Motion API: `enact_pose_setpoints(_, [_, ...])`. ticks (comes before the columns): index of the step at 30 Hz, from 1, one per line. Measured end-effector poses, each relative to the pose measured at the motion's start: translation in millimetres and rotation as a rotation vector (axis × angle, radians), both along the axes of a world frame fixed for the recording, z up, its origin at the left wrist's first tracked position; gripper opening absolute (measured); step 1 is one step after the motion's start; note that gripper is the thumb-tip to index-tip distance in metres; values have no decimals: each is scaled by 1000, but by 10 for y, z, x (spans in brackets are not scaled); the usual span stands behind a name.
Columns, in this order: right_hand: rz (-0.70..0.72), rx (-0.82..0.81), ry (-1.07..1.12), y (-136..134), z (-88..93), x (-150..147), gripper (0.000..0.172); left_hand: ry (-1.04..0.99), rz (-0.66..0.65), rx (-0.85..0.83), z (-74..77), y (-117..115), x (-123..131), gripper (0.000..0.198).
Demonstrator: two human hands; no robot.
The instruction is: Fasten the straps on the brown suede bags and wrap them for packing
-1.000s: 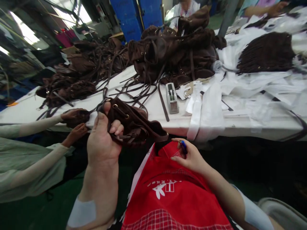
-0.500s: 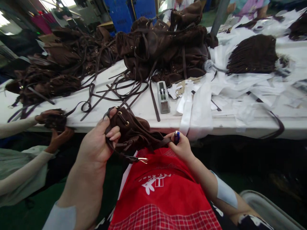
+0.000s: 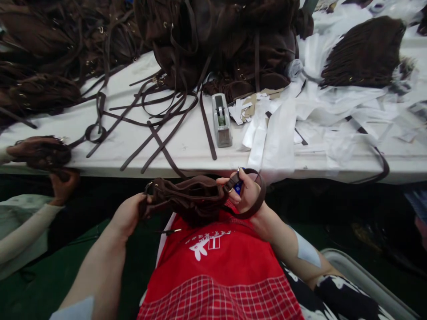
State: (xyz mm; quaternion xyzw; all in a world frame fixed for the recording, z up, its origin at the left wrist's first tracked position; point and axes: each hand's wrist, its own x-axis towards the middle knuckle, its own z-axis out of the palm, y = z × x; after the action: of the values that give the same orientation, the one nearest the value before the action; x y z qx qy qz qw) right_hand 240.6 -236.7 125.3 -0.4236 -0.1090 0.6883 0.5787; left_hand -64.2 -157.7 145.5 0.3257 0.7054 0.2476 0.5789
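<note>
A dark brown drawstring bag hangs between my hands over my red apron. My left hand is closed on the bag's left end. My right hand pinches the bag's strap, which loops around it, and also holds a small blue lighter in its fingers. Both hands sit just below the front edge of the white table.
Piles of brown bags and loose straps cover the table's back and left. A grey tape dispenser stands mid-table beside white paper strips. A fringed brown piece lies at right. Another person's hands hold a bag at left.
The bag has dropped lower toward my lap and turned flatter. My right hand has come up to it and taken the strap. The view has tilted downward.
</note>
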Motion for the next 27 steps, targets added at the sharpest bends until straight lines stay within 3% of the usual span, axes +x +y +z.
enact_pose_setpoints(3, [97,-83,150,3,1,-56,39,584,-343,173,-41,9,-75,11])
enact_pose_setpoints(5, [163,-121,236,-22,9,-87,37,839,-579,430,-18,0,-11,30])
enact_pose_setpoints(8, [223,-156,346,-74,11,-125,38,713,-878,718,100,-79,247,53])
enact_pose_setpoints(10, [238,-176,415,-106,-1,-142,40,563,-1089,797,201,-162,470,58])
enact_pose_setpoints(12, [247,-190,484,-134,-25,-150,44,494,-1219,852,279,-241,676,72])
enact_pose_setpoints(15, [263,-185,582,-174,-68,-147,48,483,-1282,922,314,-304,877,80])
enact_pose_setpoints(22, [235,-152,744,-231,-117,-148,51,452,-1281,875,263,-280,984,57])
enact_pose_setpoints(27, [251,-167,740,-224,-134,-155,52,421,-1458,747,256,-350,1069,33])
